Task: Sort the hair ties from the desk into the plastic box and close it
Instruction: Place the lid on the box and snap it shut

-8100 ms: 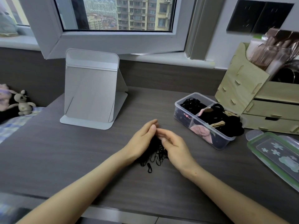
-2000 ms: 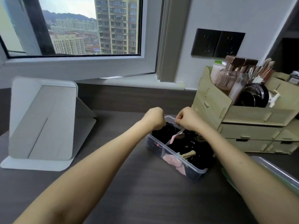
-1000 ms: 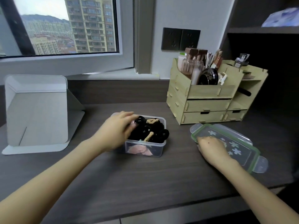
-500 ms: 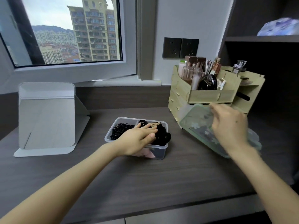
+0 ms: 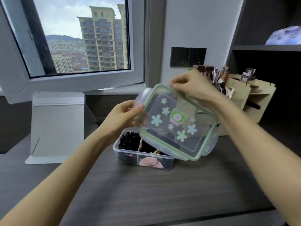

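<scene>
The clear plastic box [image 5: 130, 158] stands on the dark desk, divided into compartments. Black hair ties [image 5: 128, 138] fill its far left compartment, and a pink one [image 5: 150, 162] shows through the front wall. Both hands hold the clear lid [image 5: 175, 128], green-rimmed with flower stickers, tilted in the air above the box's right part. My left hand [image 5: 123, 115] grips its left end flap. My right hand [image 5: 189, 85] pinches its far edge. The lid hides the box's right side.
A white folding mirror stand [image 5: 57, 126] sits at the left on the desk [image 5: 146, 193]. A wooden organiser [image 5: 239, 97] with brushes and bottles stands behind the lid at the right. The open window sash [image 5: 81, 82] juts over the sill.
My right hand has lifted the lid from beside the organiser and brought it over the box. My left hand has left the box and taken the lid's left end.
</scene>
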A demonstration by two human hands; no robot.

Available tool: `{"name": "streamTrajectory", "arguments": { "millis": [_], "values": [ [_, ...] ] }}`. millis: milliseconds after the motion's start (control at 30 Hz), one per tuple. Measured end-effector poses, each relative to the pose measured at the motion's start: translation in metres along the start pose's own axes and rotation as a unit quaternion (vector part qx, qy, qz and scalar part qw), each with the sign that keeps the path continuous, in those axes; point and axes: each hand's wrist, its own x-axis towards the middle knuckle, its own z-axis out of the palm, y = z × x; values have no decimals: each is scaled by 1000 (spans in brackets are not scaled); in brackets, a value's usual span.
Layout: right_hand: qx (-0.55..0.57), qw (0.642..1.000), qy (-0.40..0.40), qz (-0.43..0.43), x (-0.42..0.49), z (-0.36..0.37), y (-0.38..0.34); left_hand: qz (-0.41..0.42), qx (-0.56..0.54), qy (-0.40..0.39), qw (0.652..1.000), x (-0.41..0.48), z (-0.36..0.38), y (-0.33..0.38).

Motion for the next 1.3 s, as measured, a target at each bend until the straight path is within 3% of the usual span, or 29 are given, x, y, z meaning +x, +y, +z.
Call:
{"name": "streamTrajectory", "arguments": {
  "millis": [100, 267, 400, 567, 700, 767, 1100, 1300],
  "values": [
    [-20, 999, -43, 7, 11, 31, 11, -26, 33, 68, 997, -4, -6, -9],
    [-139, 989, -39, 40, -13, 37, 59, -159, -33, 139, 977, -6, -24, -27],
    [-156, 979, -38, 126, -56, 42, 102, -203, -33, 170, 964, 2, -30, -40],
    [14, 972, -22, 235, -76, 73, 122, -245, 15, 199, 949, 8, -35, -56],
    [73, 964, 2, 254, -80, 87, 123, -247, 168, 211, 931, 11, -47, -66],
    [94, 963, -3, 252, -83, 94, 121, -265, 189, 195, 925, 9, -51, -70],
    [177, 936, -3, 305, -75, 98, 120, -346, 138, 173, 912, 5, -60, -81],
    [167, 937, 0, 306, -72, 99, 125, -377, 88, 166, 907, 8, -66, -85]
  ]
}}
